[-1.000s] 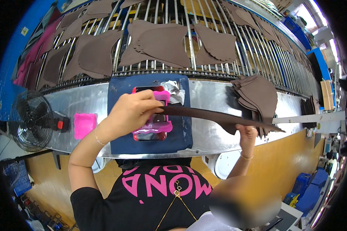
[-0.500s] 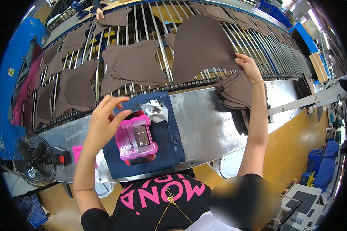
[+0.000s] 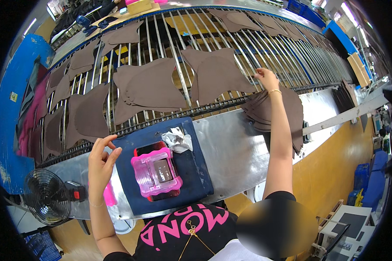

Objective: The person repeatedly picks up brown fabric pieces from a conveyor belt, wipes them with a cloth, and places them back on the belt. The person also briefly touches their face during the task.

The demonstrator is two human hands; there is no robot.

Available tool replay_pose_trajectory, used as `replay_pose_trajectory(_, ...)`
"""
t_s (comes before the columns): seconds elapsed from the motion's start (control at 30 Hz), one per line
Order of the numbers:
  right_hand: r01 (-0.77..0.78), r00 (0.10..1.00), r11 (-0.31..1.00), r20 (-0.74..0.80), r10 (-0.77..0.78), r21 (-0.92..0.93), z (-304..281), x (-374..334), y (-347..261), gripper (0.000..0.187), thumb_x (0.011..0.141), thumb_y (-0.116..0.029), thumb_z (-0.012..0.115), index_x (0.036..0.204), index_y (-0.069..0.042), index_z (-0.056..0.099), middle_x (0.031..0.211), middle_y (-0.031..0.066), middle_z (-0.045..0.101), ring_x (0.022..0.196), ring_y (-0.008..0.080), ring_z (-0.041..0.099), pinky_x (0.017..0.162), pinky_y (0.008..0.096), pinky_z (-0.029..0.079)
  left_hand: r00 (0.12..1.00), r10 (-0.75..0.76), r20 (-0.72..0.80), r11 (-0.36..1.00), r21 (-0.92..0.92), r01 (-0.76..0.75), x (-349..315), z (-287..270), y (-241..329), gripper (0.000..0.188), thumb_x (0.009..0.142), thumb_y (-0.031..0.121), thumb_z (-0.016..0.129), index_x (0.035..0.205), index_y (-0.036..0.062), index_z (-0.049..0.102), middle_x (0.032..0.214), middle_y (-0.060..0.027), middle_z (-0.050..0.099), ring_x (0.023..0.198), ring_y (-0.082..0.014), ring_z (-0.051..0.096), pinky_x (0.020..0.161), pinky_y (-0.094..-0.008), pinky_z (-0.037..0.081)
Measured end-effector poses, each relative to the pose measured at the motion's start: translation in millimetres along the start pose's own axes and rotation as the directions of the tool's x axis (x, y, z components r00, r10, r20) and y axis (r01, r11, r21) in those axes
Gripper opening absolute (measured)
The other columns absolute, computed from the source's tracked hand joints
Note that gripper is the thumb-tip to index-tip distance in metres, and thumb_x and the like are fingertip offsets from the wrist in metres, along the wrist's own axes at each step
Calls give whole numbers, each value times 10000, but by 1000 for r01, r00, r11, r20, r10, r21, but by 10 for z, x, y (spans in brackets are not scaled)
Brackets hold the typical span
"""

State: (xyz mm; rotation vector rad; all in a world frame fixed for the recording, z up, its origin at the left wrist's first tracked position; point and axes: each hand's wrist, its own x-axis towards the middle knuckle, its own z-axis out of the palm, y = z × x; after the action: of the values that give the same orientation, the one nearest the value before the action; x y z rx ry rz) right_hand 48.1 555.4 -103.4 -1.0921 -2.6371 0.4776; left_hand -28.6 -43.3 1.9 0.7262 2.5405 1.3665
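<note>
My right hand (image 3: 267, 80), a gold bracelet at its wrist, is over the conveyor's near edge with its fingers loosely apart and nothing seen in them. Just left of it, a brown leather-like cut piece (image 3: 217, 71) rests flat across the metal bars. Below that forearm a fanned stack of brown pieces (image 3: 287, 108) sits on the metal table. My left hand (image 3: 102, 161) hovers, open and without a load, beside the left edge of a dark blue board (image 3: 191, 182). On the board are a pink see-through holder (image 3: 156, 173) with a dark display and a crumpled white wad (image 3: 177, 140).
The barred conveyor (image 3: 161, 32) runs across the far side, with several brown pieces (image 3: 150, 82) laid along it. A black fan (image 3: 47, 195) stands at the left end of the metal table (image 3: 231, 143). A pale metal arm (image 3: 348, 115) juts in from the right.
The large piece that my right hand held raised now lies on the bars, released. My left hand has drawn back from the pink holder toward the lower left. The person's hand across the conveyor is gone.
</note>
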Motion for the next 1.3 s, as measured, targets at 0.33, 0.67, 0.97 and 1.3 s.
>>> replay_pose_trajectory(0.33, -623, 781, 736, -273, 562, -266, -740, -2016, 1400, 542, 791, -530, 655, 1006, -33, 673, 1067, 188, 655, 1020, 345, 616, 830, 454, 495, 998, 11, 65, 994, -107, -4, 56, 115, -108, 331, 852, 30, 655, 1175, 46, 589, 871, 11, 480, 529, -4, 341, 446, -178, 269)
replay_pose_trajectory(0.67, -476, 822, 839, -471, 320, -262, -686, -2106, 1109, 426, 733, -307, 761, 1012, -28, 599, 950, 179, 662, 910, 372, 633, 786, 452, 512, 995, 72, 72, 987, -148, -61, -98, 95, -12, 330, 842, 50, 671, 1164, 57, 599, 879, -4, 499, 516, -19, 379, 449, -193, 300)
replay_pose_trajectory(0.97, 304, 864, 928, -473, -173, 216, -1483, -2405, -748, 225, 969, -220, 531, 1128, -68, 481, 873, 169, 659, 750, 230, 624, 655, 350, 485, 995, -18, 97, 981, -189, 36, -222, -27, 44, 377, 846, 168, 699, 1194, 69, 596, 986, -71, 558, 785, -147, 612, 689, -282, 515)
replay_pose_trajectory(1.3, 640, 757, 496, -370, -539, 588, -503, -2800, -2502, 314, 841, -150, 712, 1041, 20, 541, 929, 83, 544, 843, 177, 518, 791, 269, 426, 991, -125, -46, 787, -613, 71, -461, -474, 36, 264, 884, 211, 657, 984, -24, 591, 780, -76, 636, 551, -157, 627, 449, -243, 502)
